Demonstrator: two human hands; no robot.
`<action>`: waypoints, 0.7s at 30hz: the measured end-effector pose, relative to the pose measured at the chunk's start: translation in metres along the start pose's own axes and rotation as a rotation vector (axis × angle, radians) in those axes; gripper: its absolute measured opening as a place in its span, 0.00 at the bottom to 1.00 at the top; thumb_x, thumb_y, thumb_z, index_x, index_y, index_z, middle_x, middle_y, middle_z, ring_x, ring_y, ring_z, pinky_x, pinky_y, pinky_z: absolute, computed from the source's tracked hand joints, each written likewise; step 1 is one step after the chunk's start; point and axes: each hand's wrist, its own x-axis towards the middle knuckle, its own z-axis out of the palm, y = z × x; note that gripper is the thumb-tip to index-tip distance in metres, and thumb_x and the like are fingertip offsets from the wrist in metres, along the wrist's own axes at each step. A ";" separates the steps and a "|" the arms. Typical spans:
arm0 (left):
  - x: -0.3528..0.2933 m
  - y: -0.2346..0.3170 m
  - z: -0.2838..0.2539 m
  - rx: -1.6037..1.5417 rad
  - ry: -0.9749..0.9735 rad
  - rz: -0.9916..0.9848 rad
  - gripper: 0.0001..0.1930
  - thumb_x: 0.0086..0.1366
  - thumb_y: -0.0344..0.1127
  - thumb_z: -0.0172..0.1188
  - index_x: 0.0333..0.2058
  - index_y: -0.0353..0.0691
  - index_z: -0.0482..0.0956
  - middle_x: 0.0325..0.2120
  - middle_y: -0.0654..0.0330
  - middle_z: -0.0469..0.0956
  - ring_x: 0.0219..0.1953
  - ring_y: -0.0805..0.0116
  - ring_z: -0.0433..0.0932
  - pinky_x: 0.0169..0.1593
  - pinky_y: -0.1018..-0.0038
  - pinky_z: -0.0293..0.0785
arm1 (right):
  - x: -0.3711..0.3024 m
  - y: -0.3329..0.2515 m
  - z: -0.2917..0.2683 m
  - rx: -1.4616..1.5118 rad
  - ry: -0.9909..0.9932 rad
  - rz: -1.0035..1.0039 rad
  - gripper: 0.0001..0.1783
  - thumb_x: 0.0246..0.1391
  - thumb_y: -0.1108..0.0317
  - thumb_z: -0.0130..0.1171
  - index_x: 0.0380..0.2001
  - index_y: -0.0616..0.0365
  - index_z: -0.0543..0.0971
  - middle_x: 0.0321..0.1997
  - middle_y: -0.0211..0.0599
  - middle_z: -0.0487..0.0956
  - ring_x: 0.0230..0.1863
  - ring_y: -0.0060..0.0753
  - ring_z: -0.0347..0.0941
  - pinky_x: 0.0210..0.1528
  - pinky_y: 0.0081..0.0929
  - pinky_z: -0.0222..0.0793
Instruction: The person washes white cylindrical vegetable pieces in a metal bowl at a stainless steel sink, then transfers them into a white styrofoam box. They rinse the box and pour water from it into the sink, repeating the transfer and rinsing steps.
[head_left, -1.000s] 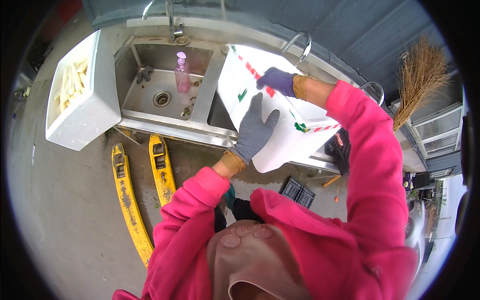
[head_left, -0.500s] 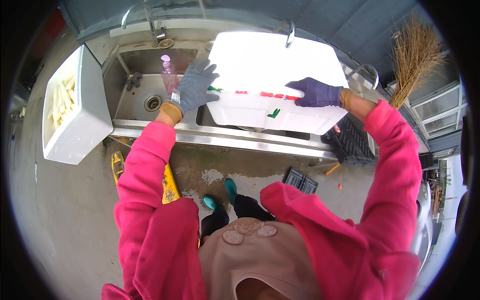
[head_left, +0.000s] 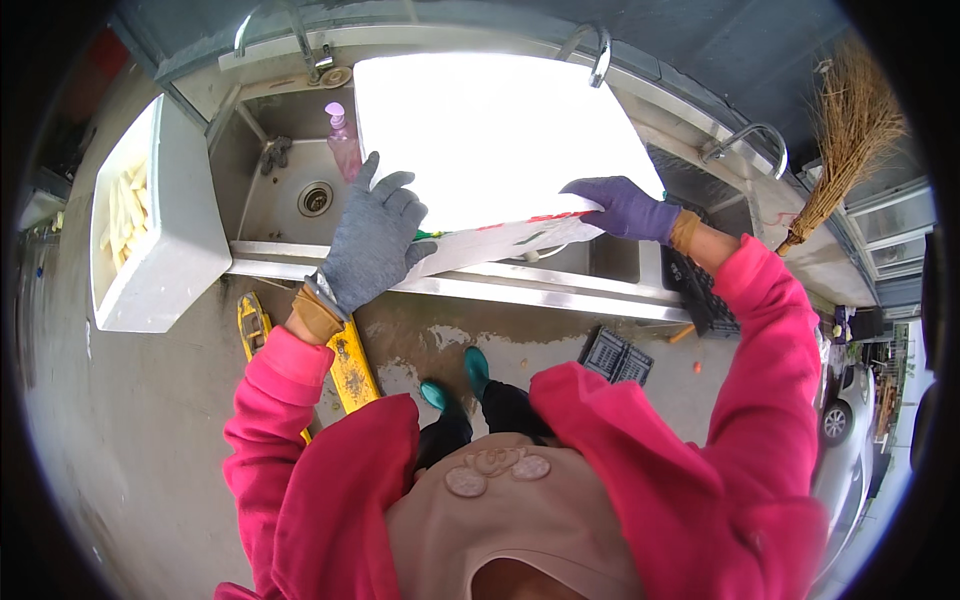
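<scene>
A large white foam box (head_left: 490, 130) rests across the sink, its top bright and its front face foreshortened, with red and green marks along the front edge. My left hand (head_left: 372, 232), in a grey glove, is at the box's front left corner with fingers spread; whether they press on it I cannot tell. At the right end of the front edge, my right hand (head_left: 630, 208) in a purple glove grips the box, fingertips over the top. Behind my left hand, a pink pump bottle (head_left: 342, 142) stands in the left sink basin (head_left: 300, 190).
Left of the sink stands an open white foam box (head_left: 185, 240) holding pale, peeled-looking sticks (head_left: 128, 212). Curved taps (head_left: 600, 60) rise behind the foam box. A twig broom (head_left: 850, 140) leans at the right. Below are a yellow pallet jack (head_left: 352, 370) and a black crate (head_left: 615, 355).
The foam box has shifted left and tilted, so less of its front face shows. My left hand has come nearer to me and spread its fingers. My right hand stays on the front edge.
</scene>
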 end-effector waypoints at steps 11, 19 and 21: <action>0.024 0.015 0.041 -0.267 0.488 0.016 0.16 0.44 0.42 0.73 0.21 0.41 0.74 0.25 0.58 0.71 0.40 0.59 0.74 0.61 0.52 0.65 | 0.020 0.026 -0.023 0.364 -0.366 0.223 0.24 0.57 0.63 0.57 0.55 0.59 0.72 0.55 0.48 0.75 0.57 0.44 0.70 0.61 0.34 0.63; 0.030 0.012 0.039 -0.321 0.511 0.016 0.12 0.45 0.34 0.69 0.16 0.40 0.72 0.19 0.59 0.68 0.33 0.61 0.74 0.57 0.54 0.70 | 0.046 0.131 -0.002 -0.692 -0.482 -0.040 0.19 0.56 0.55 0.53 0.44 0.57 0.78 0.52 0.41 0.75 0.61 0.39 0.64 0.67 0.44 0.51; 0.032 0.009 0.039 -0.328 0.517 0.021 0.13 0.45 0.37 0.69 0.15 0.38 0.73 0.19 0.58 0.70 0.31 0.62 0.72 0.57 0.56 0.70 | 0.058 0.166 0.006 -0.898 -0.341 -0.201 0.23 0.52 0.51 0.57 0.46 0.55 0.76 0.52 0.37 0.74 0.61 0.39 0.63 0.68 0.45 0.47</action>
